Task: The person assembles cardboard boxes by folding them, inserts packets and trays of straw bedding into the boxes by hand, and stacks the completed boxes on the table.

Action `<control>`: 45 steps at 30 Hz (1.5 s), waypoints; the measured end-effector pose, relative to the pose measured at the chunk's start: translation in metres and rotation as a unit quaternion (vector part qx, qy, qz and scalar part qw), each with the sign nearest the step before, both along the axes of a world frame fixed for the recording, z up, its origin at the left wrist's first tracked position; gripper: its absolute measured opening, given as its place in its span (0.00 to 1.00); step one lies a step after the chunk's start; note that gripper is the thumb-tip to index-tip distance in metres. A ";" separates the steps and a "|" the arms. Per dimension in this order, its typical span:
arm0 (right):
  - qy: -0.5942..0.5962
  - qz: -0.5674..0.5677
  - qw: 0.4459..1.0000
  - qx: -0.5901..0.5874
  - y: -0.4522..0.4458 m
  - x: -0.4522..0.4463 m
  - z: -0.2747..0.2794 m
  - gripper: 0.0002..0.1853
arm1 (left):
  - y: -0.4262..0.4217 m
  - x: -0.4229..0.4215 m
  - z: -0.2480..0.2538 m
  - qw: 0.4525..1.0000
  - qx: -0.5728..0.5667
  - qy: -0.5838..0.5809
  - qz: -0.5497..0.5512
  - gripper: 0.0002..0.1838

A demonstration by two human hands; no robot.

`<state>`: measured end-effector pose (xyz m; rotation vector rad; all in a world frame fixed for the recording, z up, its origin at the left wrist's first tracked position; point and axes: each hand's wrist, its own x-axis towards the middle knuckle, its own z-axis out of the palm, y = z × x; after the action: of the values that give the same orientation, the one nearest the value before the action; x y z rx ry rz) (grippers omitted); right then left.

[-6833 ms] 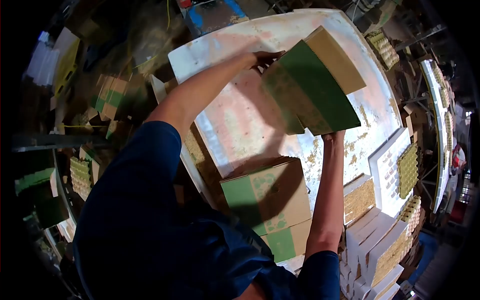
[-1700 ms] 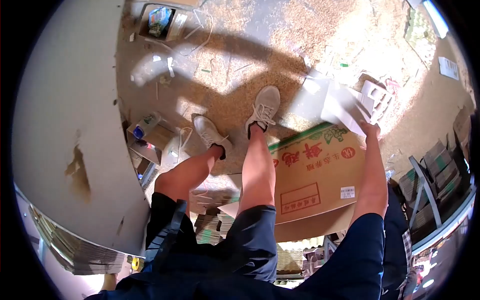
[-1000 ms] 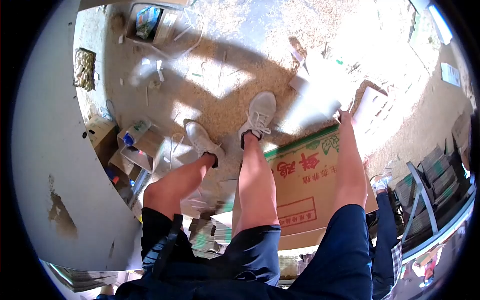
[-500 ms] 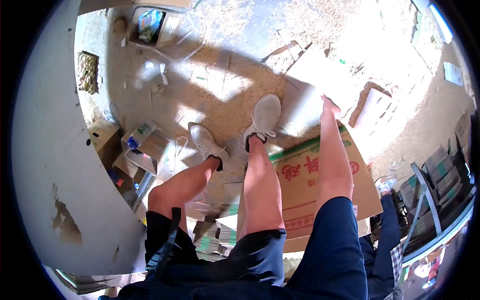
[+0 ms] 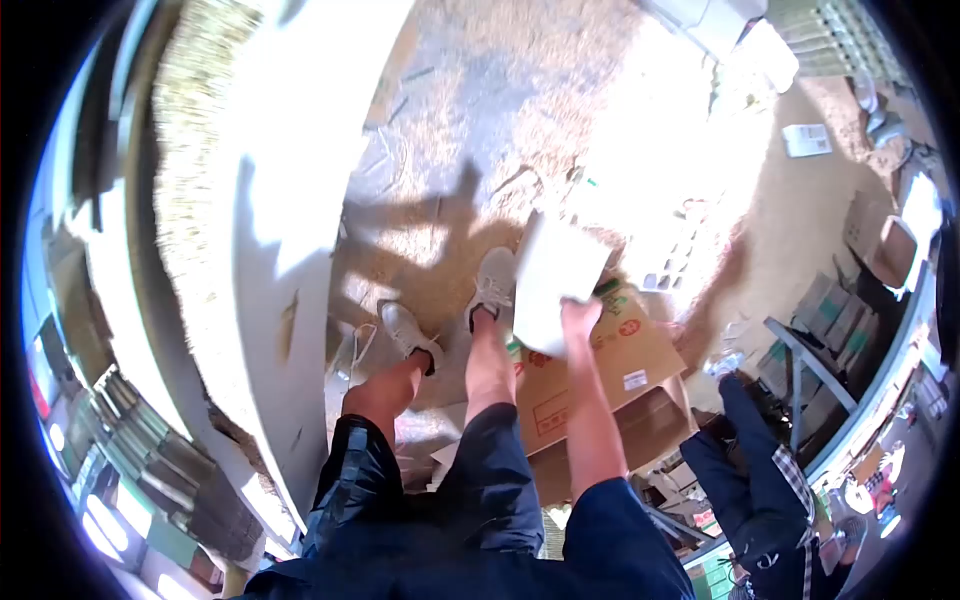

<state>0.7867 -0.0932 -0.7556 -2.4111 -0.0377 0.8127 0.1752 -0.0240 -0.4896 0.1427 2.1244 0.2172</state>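
My right hand (image 5: 580,315) reaches forward, its fingers closed on the near edge of a flat white panel (image 5: 555,275). The panel is tilted and blurred, so its material is hard to make out. Below my right forearm stands a large brown cardboard box (image 5: 600,372) with red printing, a green strip and a small white label. Its near side shows a dark gap. My left hand is outside the view.
A tall white board (image 5: 290,260) stands to my left. Sawdust-like litter covers the floor (image 5: 470,110). A white tray with openings (image 5: 670,262) lies ahead on the right. Another person in dark trousers (image 5: 745,470) is at lower right, near stacked cardboard (image 5: 825,320) and a metal frame (image 5: 820,372).
My right hand has pulled the white panel off the floor, nearer and to the left. The view has turned, so the left board stands more upright and the boxes beside it are hidden.
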 end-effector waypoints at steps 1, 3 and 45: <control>-0.009 0.014 1.000 0.014 -0.013 -0.011 0.014 0.11 | 0.007 0.004 0.001 1.000 0.009 -0.011 -0.010 0.33; -0.001 -0.015 1.000 0.026 -0.024 -0.028 0.071 0.11 | 0.022 0.009 0.009 0.999 0.030 -0.022 -0.034 0.33; 0.174 0.127 0.919 0.331 0.666 -0.115 0.420 0.19 | 0.033 -0.116 0.266 0.898 0.339 -0.139 0.244 0.31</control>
<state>0.6713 0.5732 -0.3360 -1.6201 -0.4233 1.1212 0.0594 0.0091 -0.2238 -0.0226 1.6840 1.2042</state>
